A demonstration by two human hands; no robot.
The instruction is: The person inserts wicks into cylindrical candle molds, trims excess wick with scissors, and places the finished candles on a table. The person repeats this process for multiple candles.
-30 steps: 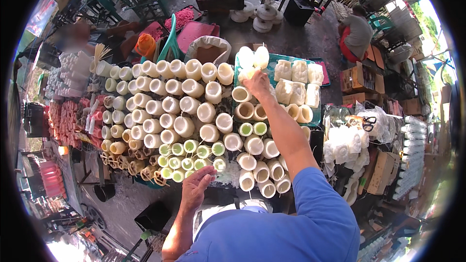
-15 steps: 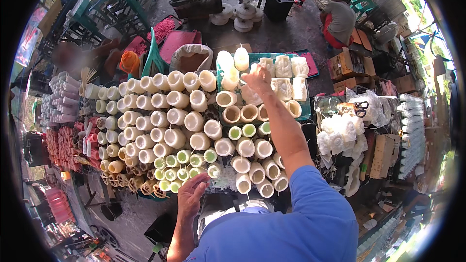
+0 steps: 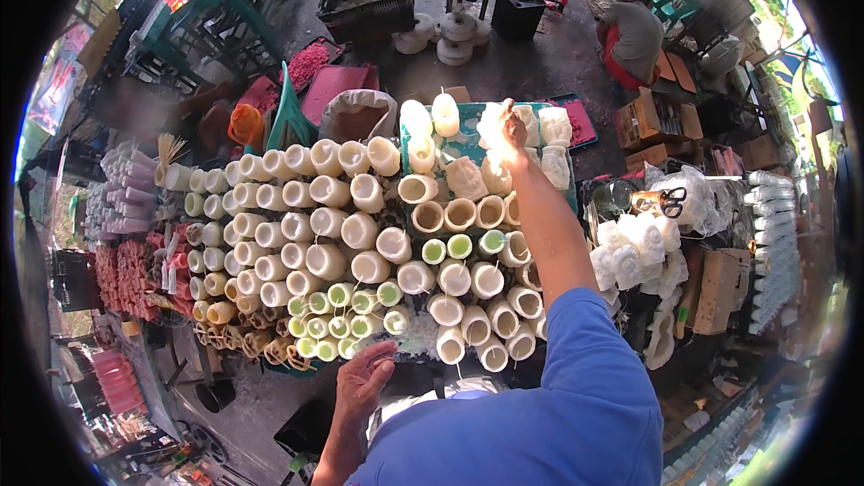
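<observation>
My right hand [image 3: 514, 132] is stretched out over the green tray [image 3: 468, 151], its fingers closed against a pale moulded candle [image 3: 492, 123]; glare partly washes out the grip. Other white wax candles [image 3: 554, 127] stand on the tray, some with relief shapes. A smooth one with a wick [image 3: 445, 114] is at its left. Below and left, rows of cream hollow candles [image 3: 326, 261] lie on their sides, mouths toward me. Smaller ones with green insides [image 3: 364, 301] lie nearer. My left hand [image 3: 365, 375] hovers by the near edge with fingers apart, holding nothing.
White wax pieces [image 3: 627, 252] and scissors [image 3: 670, 202] lie right of the tray. A sack of brown material [image 3: 358, 115] and a green chair [image 3: 290, 112] stand beyond the candles. A person [image 3: 632, 36] sits at the back right near cardboard boxes [image 3: 657, 117].
My right hand has shifted right across the tray, uncovering candles near its front. My left hand has dropped slightly toward me, away from the green-lined candles.
</observation>
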